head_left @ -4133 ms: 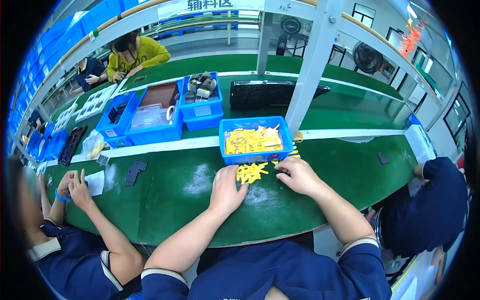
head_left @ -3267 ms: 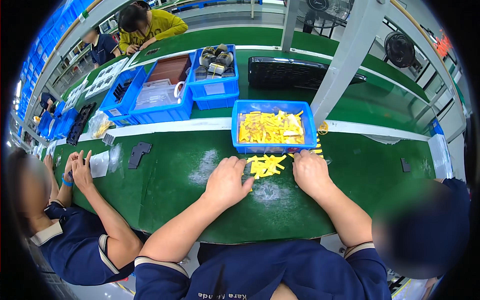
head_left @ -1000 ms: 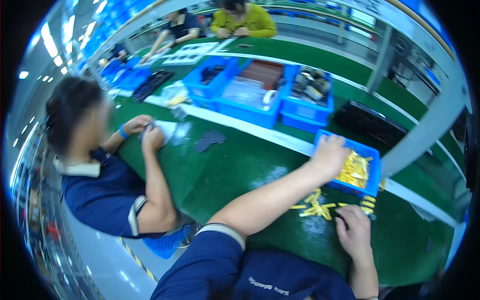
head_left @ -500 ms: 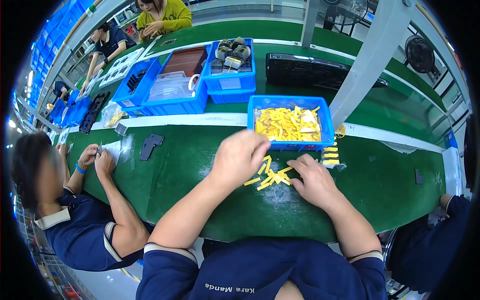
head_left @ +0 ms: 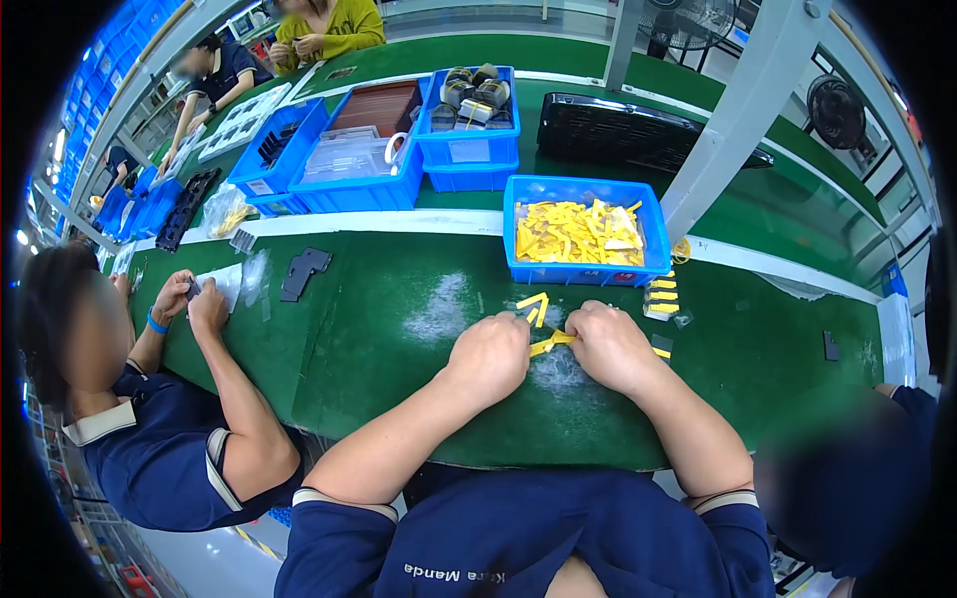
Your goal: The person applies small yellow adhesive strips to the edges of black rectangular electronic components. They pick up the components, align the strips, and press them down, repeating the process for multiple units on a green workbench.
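Note:
My left hand (head_left: pixel 490 357) and my right hand (head_left: pixel 610 347) are close together over the green table, both with curled fingers. Between their fingertips lie short yellow strips (head_left: pixel 544 345), pressed from both sides. The hands partly cover these strips, so how many each one grips is hard to see. Just beyond the fingertips, a few loose yellow strips (head_left: pixel 535 305) rest on the tabletop. A blue bin (head_left: pixel 588 275) behind my hands holds a heap of yellow strips (head_left: pixel 576 234). A yellow-and-black piece (head_left: pixel 661 347) lies by my right wrist.
Yellow-and-black bundles (head_left: pixel 661 297) sit below the bin's right corner. Blue crates (head_left: pixel 364 194) stand behind the white ledge, left of a grey post (head_left: pixel 743 120). A dark flat part (head_left: pixel 305 274) lies to the left, near a co-worker's hands (head_left: pixel 194 299). Another person sits at right.
My left hand has come down from in front of the bin to the strips. My right hand has shifted slightly left, and the spread pile is now mostly gathered between the hands.

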Motion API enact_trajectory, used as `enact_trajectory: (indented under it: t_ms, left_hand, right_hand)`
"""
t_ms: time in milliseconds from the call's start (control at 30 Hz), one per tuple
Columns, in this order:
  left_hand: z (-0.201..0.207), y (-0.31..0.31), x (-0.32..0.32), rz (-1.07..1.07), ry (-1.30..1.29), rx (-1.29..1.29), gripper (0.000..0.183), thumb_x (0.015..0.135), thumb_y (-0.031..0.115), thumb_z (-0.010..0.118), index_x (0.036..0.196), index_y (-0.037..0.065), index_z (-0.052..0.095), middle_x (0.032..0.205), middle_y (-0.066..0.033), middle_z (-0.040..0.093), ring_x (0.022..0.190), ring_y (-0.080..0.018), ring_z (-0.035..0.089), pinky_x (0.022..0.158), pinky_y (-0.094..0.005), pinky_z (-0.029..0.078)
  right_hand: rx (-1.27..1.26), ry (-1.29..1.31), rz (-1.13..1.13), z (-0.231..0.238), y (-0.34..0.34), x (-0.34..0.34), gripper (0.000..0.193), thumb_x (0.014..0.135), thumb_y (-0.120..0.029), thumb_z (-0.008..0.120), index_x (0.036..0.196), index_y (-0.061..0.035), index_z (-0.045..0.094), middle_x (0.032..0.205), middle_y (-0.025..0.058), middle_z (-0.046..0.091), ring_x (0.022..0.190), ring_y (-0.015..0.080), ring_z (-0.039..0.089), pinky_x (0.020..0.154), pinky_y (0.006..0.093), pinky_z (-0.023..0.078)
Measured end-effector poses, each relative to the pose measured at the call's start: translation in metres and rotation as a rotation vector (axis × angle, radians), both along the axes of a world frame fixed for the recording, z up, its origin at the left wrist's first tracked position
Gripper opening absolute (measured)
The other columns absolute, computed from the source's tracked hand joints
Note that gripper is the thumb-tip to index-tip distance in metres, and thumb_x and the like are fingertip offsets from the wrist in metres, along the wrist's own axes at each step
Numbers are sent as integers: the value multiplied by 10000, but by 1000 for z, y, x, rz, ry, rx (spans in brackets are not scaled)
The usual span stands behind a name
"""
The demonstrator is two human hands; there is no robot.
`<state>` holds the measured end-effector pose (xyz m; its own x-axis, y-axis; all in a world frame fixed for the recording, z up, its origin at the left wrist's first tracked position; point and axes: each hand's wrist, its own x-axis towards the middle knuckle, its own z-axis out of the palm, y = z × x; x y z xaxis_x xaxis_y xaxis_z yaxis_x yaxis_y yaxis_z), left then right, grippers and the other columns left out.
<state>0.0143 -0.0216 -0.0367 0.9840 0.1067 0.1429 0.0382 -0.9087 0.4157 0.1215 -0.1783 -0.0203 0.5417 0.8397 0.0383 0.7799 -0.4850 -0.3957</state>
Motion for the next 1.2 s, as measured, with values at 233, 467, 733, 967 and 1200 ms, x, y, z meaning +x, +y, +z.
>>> enact_trajectory:
  t_ms: [233, 467, 733, 967, 1200]
  left_hand:
    - [4, -3, 0, -58, 38, -12, 88, 716, 96, 601, 697, 12, 585, 730, -165, 596, 690, -333, 621, 645, -438, 514]
    - [33, 4, 33, -79, -340, -121, 61, 734, 75, 629, 744, 41, 580, 691, -116, 576, 645, -288, 607, 605, -390, 500]
    - [42, 17, 57, -42, -651, 69, 103, 755, 34, 631, 850, 24, 592, 783, -123, 584, 735, -305, 596, 646, -399, 489]
    - [16, -4, 21, 110, 4, 43, 308, 781, 234, 692, 947, 0, 579, 833, -164, 635, 761, -317, 650, 662, -399, 529]
    - [-2, 4, 34, 121, 73, -38, 263, 807, 250, 664, 863, 5, 585, 740, -178, 647, 694, -345, 645, 641, -447, 516]
  right_hand:
    - [-6, 58, 68, 4, 1, 1, 72, 681, -48, 598, 730, 4, 612, 776, 183, 599, 773, 353, 611, 714, 442, 500]
    - [463, -259, -140, 39, 1, 38, 71, 731, -14, 610, 802, -12, 612, 775, 154, 590, 756, 340, 603, 687, 425, 490]
    - [182, -214, 30, 31, -4, 11, 151, 726, -66, 621, 867, -10, 622, 812, 144, 569, 777, 334, 608, 703, 427, 506]
    - [-57, -38, 105, 8, 1, 1, 83, 714, -65, 597, 763, -1, 617, 804, 162, 594, 758, 350, 620, 710, 439, 512]
    - [204, -159, 40, 15, 1, 15, 45, 725, -60, 607, 710, -29, 579, 747, 127, 587, 701, 314, 596, 654, 416, 482]
